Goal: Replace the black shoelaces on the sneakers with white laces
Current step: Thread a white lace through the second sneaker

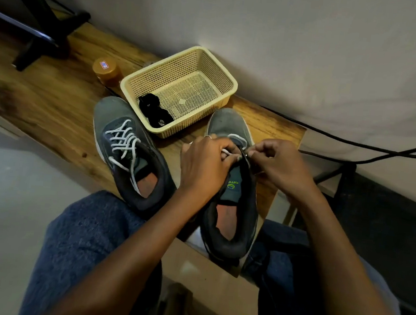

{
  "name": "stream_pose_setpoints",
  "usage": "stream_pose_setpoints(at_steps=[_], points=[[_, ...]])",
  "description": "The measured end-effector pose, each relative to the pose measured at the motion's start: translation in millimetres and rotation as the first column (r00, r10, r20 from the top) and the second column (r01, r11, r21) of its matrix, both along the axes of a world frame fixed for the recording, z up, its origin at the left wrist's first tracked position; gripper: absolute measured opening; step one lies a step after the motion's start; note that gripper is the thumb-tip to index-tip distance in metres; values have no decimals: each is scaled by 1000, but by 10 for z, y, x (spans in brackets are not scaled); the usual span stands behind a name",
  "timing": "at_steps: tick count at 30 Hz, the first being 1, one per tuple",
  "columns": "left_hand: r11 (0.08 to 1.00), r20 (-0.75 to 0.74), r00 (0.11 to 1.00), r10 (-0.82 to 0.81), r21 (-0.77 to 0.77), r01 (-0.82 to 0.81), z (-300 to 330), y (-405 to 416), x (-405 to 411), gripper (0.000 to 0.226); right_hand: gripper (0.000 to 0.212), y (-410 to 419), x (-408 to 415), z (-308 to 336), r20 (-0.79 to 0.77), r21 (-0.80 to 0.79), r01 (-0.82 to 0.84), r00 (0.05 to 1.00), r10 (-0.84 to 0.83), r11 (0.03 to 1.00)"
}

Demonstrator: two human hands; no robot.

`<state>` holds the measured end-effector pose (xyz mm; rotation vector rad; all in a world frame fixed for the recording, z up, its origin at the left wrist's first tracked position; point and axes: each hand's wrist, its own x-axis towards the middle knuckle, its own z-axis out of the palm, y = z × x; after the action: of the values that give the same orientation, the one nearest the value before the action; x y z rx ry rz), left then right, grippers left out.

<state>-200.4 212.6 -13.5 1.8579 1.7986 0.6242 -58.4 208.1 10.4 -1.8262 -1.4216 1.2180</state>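
Two grey sneakers stand on a wooden table. The left sneaker point(130, 154) is threaded with a white lace point(123, 143). Over the right sneaker point(230, 206) both my hands work at the eyelets. My left hand point(204, 167) grips a white lace point(228, 152) by the tongue. My right hand point(280, 165) pinches the lace's end at the shoe's right eyelet row. One loop of white lace point(237, 138) shows near the toe. Much of the lacing is hidden under my fingers.
A cream plastic basket point(211, 62) behind the shoes holds a black bundle point(155, 112). An orange-lidded jar point(105, 69) stands to its left. Black cables point(372, 149) run along the wall at right. A dark stand point(42, 34) sits at the table's far left. My knees lie below the table edge.
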Motion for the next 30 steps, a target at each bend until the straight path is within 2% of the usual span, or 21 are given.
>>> stream_pose_setpoints(at_steps=[3,7,10,14,16,18,20,22,24,26,27,28,30], points=[[999,-67,998,-12,33,15,13,-3,-14,9,9,5,-21,-33,-41,-31,31,999,-32,999],[997,-99,995,-23,70,30,27,-10,-31,12,11,9,-64,-61,47,-23,14,999,-13,1000],[996,-116,993,-22,83,32,36,5,-53,18,13,18,-40,-36,-85,-80,125,988,-132,989],[994,-128,992,-14,102,27,61,39,-83,22,11,55,-30,33,-227,-79,327,914,-336,942],[994,-130,992,3,106,10,80,52,-89,24,12,77,-27,45,-324,-47,420,852,-412,906],[993,-133,991,27,119,-11,97,70,-109,26,15,111,1,51,-488,-78,530,718,-496,844],[992,-151,987,46,120,-28,104,85,-125,29,16,132,71,53,-618,-102,644,557,-556,758],[993,-161,985,57,108,-40,105,86,-130,32,13,128,158,65,-656,5,773,481,-582,634],[994,-161,985,63,98,-48,98,90,-133,34,17,101,220,101,-627,225,839,514,-586,496],[994,-164,984,71,91,-57,84,97,-141,37,16,74,257,132,-561,408,794,607,-563,450],[994,-164,984,74,90,-59,80,101,-145,39,14,55,266,133,-501,460,747,665,-554,480],[995,-161,984,72,80,-60,77,103,-145,42,11,44,276,118,-394,494,672,739,-547,552],[998,-135,989,59,33,-55,97,103,-147,48,15,33,289,67,-33,453,405,898,-439,794]])
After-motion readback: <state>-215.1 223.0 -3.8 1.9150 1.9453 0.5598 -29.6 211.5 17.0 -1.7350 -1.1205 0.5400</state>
